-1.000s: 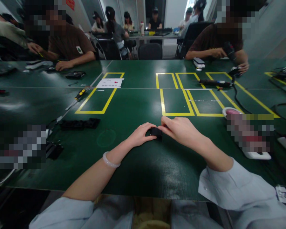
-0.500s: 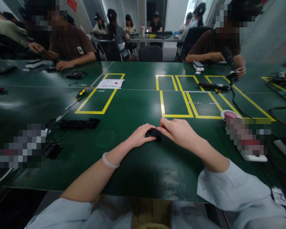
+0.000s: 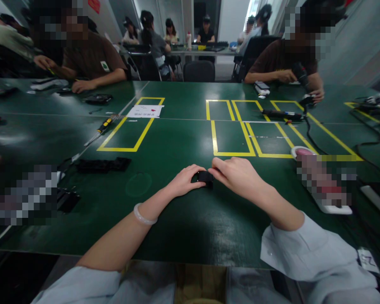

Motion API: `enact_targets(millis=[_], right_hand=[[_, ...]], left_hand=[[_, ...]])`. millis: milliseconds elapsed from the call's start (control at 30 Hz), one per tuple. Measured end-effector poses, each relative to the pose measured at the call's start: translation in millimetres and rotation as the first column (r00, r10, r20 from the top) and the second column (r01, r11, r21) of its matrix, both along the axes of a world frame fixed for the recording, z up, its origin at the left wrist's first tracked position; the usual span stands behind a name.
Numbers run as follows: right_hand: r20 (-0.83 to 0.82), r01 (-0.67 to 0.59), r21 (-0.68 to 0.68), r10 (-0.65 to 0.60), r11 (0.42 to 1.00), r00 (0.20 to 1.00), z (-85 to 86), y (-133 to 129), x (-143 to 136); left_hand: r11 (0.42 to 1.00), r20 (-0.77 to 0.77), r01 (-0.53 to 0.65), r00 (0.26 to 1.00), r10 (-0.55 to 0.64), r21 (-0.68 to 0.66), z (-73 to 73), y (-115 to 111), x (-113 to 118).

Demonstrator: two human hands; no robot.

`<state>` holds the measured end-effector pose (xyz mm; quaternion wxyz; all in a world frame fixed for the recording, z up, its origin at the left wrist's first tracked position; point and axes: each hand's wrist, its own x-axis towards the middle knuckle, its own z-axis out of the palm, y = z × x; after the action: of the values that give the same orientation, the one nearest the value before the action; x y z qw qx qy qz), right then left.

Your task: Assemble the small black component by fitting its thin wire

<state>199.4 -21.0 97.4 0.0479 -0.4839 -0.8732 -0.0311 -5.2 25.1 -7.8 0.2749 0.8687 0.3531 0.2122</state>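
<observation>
A small black block-like part (image 3: 205, 177) is held low over the green table (image 3: 183, 228), in front of me. My left hand (image 3: 186, 180) grips its left side between thumb and fingers. My right hand (image 3: 232, 172) is closed in a pinch, its fingertips at the part's upper right edge. Whatever else may sit inside that pinch is too small or hidden to make out. The part's exact kind cannot be told from here.
Left of my hands lie a long black strip-shaped piece (image 3: 103, 165) and a yellow-black screwdriver (image 3: 105, 125). Yellow tape frames (image 3: 234, 153) mark the table. To the right is a pixelated phone-like object (image 3: 324, 181); beyond it, a co-worker holds a power driver (image 3: 300, 75).
My hands keep nearly the same pose around the black part. The view has shifted slightly. Another person's hand has come in at the left edge.
</observation>
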Motion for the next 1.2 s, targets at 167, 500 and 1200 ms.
enact_targets(millis=[167, 500, 1200], right_hand=[[-0.003, 0.002, 0.023, -0.002, 1.0, 1.0, -2.1, 1.0, 0.8], [-0.07, 0.0, 0.0, 0.0, 1.0, 0.998, 1.5, -1.9, 0.5], [-0.051, 0.017, -0.004, -0.017, 1.0, 0.999, -1.7, 2.0, 1.9]], left_hand=[[1.0, 0.003, -0.004, 1.0, 0.004, 0.002, 0.3, -0.6, 0.1], [1.0, -0.001, -0.002, 1.0, 0.002, -0.005, 0.3, -0.3, 0.0], [1.0, -0.003, 0.007, 1.0, -0.007, -0.007, 2.0, -1.3, -0.5]])
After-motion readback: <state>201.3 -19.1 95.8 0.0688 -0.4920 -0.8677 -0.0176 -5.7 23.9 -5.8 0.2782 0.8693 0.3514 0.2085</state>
